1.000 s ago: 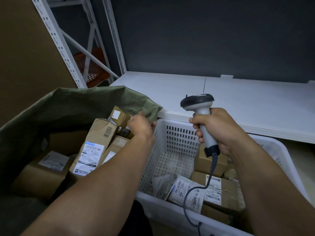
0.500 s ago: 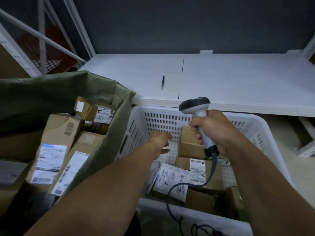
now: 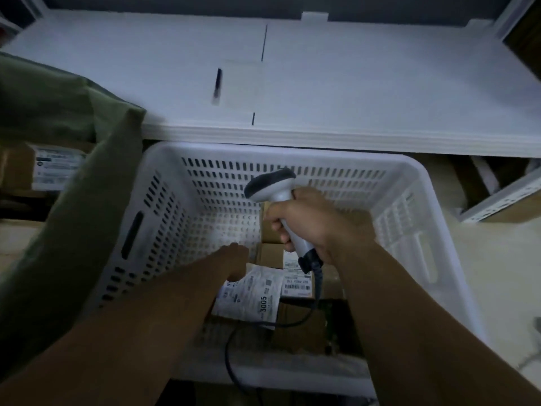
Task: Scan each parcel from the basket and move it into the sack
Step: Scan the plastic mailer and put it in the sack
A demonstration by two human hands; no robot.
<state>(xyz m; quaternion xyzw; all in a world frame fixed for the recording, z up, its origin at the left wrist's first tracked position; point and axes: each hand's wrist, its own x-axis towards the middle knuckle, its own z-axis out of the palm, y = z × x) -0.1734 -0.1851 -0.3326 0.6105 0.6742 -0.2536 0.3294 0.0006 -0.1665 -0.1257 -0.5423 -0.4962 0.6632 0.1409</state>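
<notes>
cable [image 3: 227, 358] at lower centre could snag parcels [image 3: 251, 297] while our right hand [image 3: 310, 224] grips the scanner [image 3: 270, 183]; whether left hand [image 3: 234, 260] grips we cannot tell.

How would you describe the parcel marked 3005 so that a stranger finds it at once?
Look into the white slotted basket below the white shelf. By the left hand lies a pale mailer bag. Unlike the brown cardboard boxes around it, it lies flat and reads 3005.

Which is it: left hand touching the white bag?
Cannot tell. Head view: the left hand overlaps the top edge of the white bag, but its fingertips are hidden, so neither contact nor gap shows.
</notes>
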